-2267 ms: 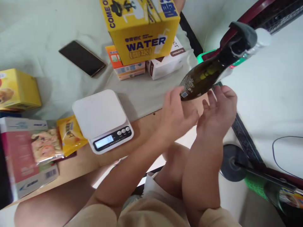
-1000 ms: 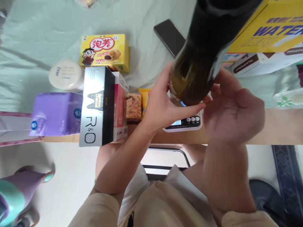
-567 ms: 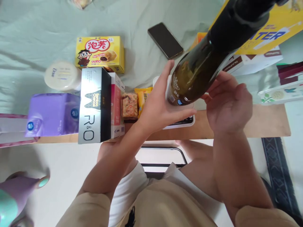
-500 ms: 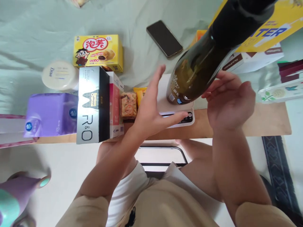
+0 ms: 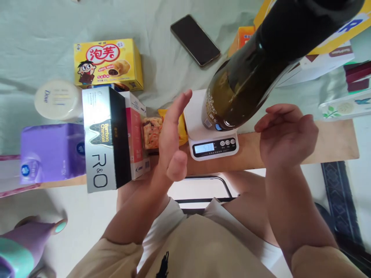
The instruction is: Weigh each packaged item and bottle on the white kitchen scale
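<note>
A dark green glass bottle (image 5: 240, 88) with a black neck stands on the white kitchen scale (image 5: 199, 116). Lit digits show on the scale's display (image 5: 204, 148), too blurred to read surely. Left of the scale, my left hand (image 5: 173, 143) is held open and edge-on, fingers straight, with nothing in it. It partly covers a packet of crackers (image 5: 152, 132) and a yellow packet (image 5: 182, 127). My right hand (image 5: 286, 135) hovers to the right of the bottle, apart from it, fingers loosely bent and holding nothing.
On the left are a silver-black box (image 5: 100, 143), a pink-white box (image 5: 136, 135), a purple tissue pack (image 5: 52, 152), a round white Dove tub (image 5: 58, 99) and a yellow snack box (image 5: 107, 63). A phone (image 5: 195, 39) lies behind. More boxes, including a white one (image 5: 321, 67), stand at the right.
Both hands have drawn away from the bottle, the left to the left and the right to the right. The scale's display has come into sight. The view has shifted slightly.
</note>
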A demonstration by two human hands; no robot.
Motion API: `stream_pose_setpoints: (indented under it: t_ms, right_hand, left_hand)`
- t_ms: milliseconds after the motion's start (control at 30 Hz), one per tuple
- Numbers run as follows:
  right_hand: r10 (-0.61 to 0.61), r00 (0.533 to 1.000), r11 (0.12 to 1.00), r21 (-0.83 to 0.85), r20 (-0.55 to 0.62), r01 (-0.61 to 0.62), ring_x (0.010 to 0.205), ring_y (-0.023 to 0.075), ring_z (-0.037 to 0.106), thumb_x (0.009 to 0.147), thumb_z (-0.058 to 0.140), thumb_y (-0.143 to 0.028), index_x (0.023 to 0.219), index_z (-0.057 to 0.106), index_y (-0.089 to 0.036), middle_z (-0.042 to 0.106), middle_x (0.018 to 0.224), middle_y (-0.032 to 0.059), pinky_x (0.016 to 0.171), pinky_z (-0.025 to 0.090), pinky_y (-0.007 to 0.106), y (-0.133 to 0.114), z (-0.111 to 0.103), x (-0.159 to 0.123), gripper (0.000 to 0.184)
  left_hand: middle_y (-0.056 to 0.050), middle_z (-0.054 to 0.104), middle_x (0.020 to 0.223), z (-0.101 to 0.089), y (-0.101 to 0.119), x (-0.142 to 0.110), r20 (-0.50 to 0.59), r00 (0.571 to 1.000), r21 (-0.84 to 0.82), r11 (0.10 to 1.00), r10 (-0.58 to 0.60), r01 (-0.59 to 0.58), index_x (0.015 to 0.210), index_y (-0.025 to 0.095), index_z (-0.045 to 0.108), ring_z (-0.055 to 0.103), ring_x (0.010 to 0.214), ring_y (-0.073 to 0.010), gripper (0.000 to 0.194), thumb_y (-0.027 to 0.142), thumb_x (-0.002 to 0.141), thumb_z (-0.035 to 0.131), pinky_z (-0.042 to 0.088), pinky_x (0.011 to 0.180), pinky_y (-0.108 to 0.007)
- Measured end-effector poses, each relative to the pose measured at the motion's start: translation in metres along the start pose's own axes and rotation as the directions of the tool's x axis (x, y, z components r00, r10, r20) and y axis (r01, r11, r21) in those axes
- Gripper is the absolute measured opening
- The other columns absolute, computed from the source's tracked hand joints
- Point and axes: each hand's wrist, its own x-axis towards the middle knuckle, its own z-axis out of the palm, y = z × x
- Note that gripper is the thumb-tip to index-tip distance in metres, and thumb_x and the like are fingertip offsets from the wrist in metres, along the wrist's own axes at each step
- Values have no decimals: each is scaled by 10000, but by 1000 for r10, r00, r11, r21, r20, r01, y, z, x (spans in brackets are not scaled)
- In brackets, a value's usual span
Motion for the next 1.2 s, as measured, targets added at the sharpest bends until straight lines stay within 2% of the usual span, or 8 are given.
stream_pose_setpoints:
  t_ms: [100,167,267,433,567,767,967,1200]
  right_hand:
    - [-15,1000,1000,12,17,15,563,153,521,904,482,-635,789,703,-241,573,676,28,498,353,322,1,2,-2,466]
    - [-15,999,1000,26,47,14,567,145,534,909,496,-616,802,716,-234,605,700,28,499,368,313,1,3,-3,453]
    - [-4,998,999,52,62,1,553,130,544,883,539,-645,800,738,-219,601,666,15,495,377,299,2,5,-6,477]
    - [4,996,996,83,85,-11,545,116,564,873,570,-653,788,753,-216,585,630,-2,489,394,275,1,9,-11,481]
    - [0,992,998,67,125,-8,568,117,567,906,552,-660,820,745,-226,619,708,8,513,435,290,0,10,-16,482]
    - [24,986,995,91,164,-39,580,139,561,909,549,-676,830,762,-232,605,646,10,519,424,298,-1,13,-21,499]
    - [17,983,995,89,181,-33,576,137,566,929,547,-661,831,747,-224,595,647,11,522,442,298,-3,12,-23,490]
    - [19,989,996,84,143,-31,559,130,572,915,554,-604,809,773,-241,622,635,3,520,436,286,-1,8,-23,437]
  left_hand:
    - [44,494,1700,8,11,-1,-40,998,-68,996,54,-56,1646,334,443,456,1609,-270,772,753,1001,372,354,1394,-432]
    - [15,473,1715,9,14,-3,-15,1000,-63,998,20,-21,1657,329,422,449,1614,-294,786,767,1007,367,352,1399,-463]
    - [-45,497,1686,7,11,-5,-24,998,-73,996,57,-58,1654,281,424,479,1589,-314,869,819,971,427,375,1388,-438]
    - [-60,517,1631,9,2,-9,-13,999,-84,995,47,-48,1640,304,433,499,1563,-310,776,765,1019,360,399,1359,-490]
    - [-80,516,1630,11,-1,-9,26,995,-106,990,96,-92,1654,280,404,507,1549,-314,825,776,994,433,422,1343,-480]
    - [-55,532,1606,10,0,-11,32,999,-118,993,20,-16,1628,346,435,512,1532,-313,754,774,1021,311,418,1328,-549]
    - [-62,526,1593,10,4,-10,0,1000,-147,989,7,-7,1611,323,463,521,1514,-314,728,734,1012,423,415,1333,-511]
    - [-74,563,1522,4,13,-9,40,999,-95,995,-35,39,1579,348,475,551,1484,-309,659,699,1027,400,444,1314,-533]
